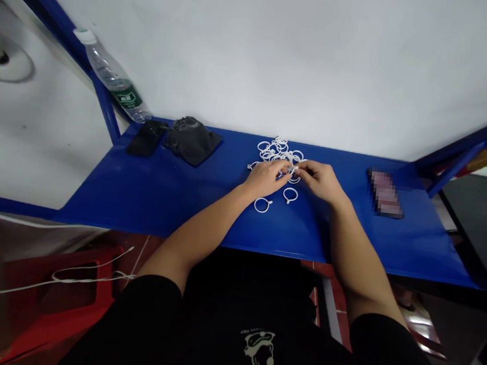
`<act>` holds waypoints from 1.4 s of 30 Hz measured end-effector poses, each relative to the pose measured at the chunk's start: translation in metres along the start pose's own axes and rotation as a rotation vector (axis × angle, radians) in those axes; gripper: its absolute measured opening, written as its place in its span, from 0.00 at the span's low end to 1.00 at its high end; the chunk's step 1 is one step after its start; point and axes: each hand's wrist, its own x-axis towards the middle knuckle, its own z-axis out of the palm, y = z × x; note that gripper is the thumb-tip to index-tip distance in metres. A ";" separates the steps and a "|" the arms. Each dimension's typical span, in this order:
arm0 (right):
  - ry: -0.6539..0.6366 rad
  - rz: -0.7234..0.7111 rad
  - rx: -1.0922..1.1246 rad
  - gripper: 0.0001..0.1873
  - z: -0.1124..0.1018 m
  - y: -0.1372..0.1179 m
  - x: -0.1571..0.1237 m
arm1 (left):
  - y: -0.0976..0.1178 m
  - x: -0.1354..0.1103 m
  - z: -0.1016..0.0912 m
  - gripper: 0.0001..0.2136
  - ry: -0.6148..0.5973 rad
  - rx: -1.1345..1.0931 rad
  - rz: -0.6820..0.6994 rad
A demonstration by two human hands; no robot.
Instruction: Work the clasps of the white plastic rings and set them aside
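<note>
A loose pile of white curtain rings (276, 146), each with a small eyelet, lies on the blue table (173, 198) near the wall. Over the front of the pile, my left hand (267, 176) and my right hand (319, 178) meet, fingertips almost touching. Both are closed in a pinch on a small white ring between them; the fingers cover much of it. Two single rings lie apart toward me: one ring (290, 195) below the right fingertips and another ring (262, 205) below my left wrist.
To the left are a dark drawstring pouch (193, 141), a black flat object (147, 137) and a plastic bottle (115, 81) leaning by the frame. A blurred-out phone-like object (385, 193) lies right. Below left stands a red stool (68, 303) with a white cable (83, 279).
</note>
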 end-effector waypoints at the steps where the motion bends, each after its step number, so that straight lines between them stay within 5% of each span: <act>1: -0.005 -0.002 -0.001 0.18 0.001 -0.002 0.000 | 0.000 0.000 0.000 0.14 0.014 -0.007 -0.005; 17: -0.022 -0.058 -0.090 0.17 0.006 -0.015 -0.002 | 0.001 -0.002 -0.006 0.09 0.042 0.015 0.056; 25: -0.037 -0.007 0.042 0.19 0.010 -0.009 -0.002 | 0.003 0.000 -0.010 0.06 0.085 0.014 0.129; 30: -0.125 0.042 0.134 0.21 0.000 0.006 -0.001 | 0.001 -0.001 -0.006 0.06 -0.060 0.016 0.121; 35: -0.025 0.080 -0.073 0.14 -0.009 0.019 0.002 | 0.005 -0.006 -0.001 0.05 -0.293 0.026 0.165; 42: -0.128 0.043 -0.236 0.12 0.007 0.023 0.007 | 0.014 -0.009 0.000 0.10 -0.428 0.038 0.240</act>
